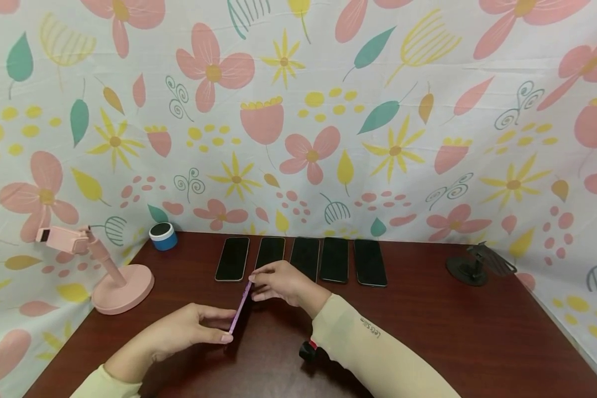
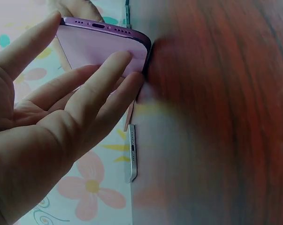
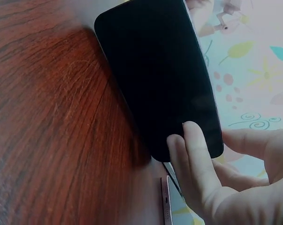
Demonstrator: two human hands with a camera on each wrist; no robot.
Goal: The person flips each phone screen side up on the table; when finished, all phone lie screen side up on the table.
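Note:
A purple smartphone [image 1: 240, 307] stands tilted on its long edge between both hands, close over the table. My left hand [image 1: 186, 330] grips its near end, with the thumb at a corner and fingers against the pale purple back [image 2: 92, 42] in the left wrist view. At the far end, my right hand [image 1: 281, 283] pinches the phone. Its fingertips [image 3: 192, 129] lie on the dark screen [image 3: 150, 70] in the right wrist view, and the thumb is on the other side. The phone's lower edge with the charging port [image 2: 99, 26] faces the left wrist camera.
Several dark-screened phones [image 1: 370, 262] lie in a row at the back of the brown table [image 1: 418, 309]. A pink phone stand [image 1: 124, 290] and a blue jar [image 1: 163, 237] are at left. A black stand [image 1: 470, 271] is at right. A flowered cloth [image 1: 298, 110] hangs behind.

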